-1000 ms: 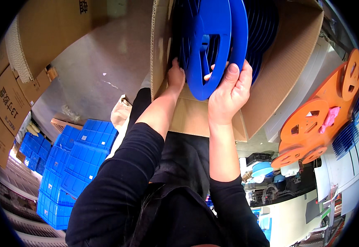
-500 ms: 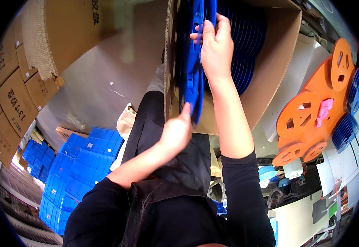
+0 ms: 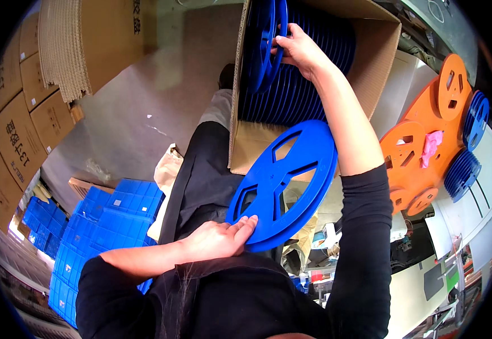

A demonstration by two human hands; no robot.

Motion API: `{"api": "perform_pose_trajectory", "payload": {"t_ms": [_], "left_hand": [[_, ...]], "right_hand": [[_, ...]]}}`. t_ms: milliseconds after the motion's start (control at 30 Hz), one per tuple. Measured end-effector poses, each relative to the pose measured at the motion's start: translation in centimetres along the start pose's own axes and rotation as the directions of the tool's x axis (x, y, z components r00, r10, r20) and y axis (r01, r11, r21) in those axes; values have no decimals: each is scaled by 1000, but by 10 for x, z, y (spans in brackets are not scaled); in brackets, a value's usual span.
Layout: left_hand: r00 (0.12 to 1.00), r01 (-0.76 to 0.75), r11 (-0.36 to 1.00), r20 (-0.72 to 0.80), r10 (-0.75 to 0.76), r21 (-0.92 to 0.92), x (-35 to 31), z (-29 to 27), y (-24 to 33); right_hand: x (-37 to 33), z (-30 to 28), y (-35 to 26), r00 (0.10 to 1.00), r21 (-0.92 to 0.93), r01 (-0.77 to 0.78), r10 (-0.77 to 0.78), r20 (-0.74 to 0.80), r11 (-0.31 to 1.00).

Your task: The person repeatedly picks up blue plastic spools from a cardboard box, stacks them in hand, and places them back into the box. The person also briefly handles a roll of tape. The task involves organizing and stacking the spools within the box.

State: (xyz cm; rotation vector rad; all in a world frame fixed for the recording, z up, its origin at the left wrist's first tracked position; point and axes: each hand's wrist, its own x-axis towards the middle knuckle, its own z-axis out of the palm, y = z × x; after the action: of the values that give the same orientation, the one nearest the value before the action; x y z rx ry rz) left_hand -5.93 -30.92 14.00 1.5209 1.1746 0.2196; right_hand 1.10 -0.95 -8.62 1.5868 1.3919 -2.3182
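Note:
A large blue plastic reel (image 3: 282,179) with wide cut-outs is tilted in front of my body. My left hand (image 3: 219,236) grips its lower left rim, fingers on the upper flange and the thumb hidden. Ahead of it stands an open cardboard box (image 3: 370,68), where several more blue reels (image 3: 297,107) stand on edge in a row. My right hand (image 3: 299,51) reaches into the box, its fingers hooked round the edge of another blue reel (image 3: 263,62) at the box's left side.
Stacked cartons (image 3: 14,135) and a pile of flattened cardboard (image 3: 99,45) stand at the left. Below them are blue plastic crates (image 3: 110,220). On the right, an orange rack of discs (image 3: 415,135) holds a pink cloth (image 3: 432,148) and blue reels (image 3: 462,176).
One blue reel has come out of the box toward my body in my left hand, turning its flat face up. My right hand stays at the box, now on another reel.

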Motion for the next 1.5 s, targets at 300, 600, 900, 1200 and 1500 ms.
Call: {"api": "perform_pose_trajectory", "payload": {"t_ms": [300,600,900,1200,1500], "left_hand": [[992,14,999,128,-8,-45,22,10,-10],[994,-87,996,56,89,-30,31,29,-15],[993,-38,999,112,39,-9,43,36,-16],[993,-39,999,112,40,-17,45,44,-19],[991,-84,996,109,79,40,50,48,-24]], "right_hand": [[5,32,-14,999,-33,20,-21,-32,999],[-1,46,-46,1000,207,22,-22,-3,978],[-32,42,-47,993,310,76,-101,65,948],[-40,21,18,971,355,178,-223,88,918],[-47,27,81,961,-172,15,33,273,985]]}}
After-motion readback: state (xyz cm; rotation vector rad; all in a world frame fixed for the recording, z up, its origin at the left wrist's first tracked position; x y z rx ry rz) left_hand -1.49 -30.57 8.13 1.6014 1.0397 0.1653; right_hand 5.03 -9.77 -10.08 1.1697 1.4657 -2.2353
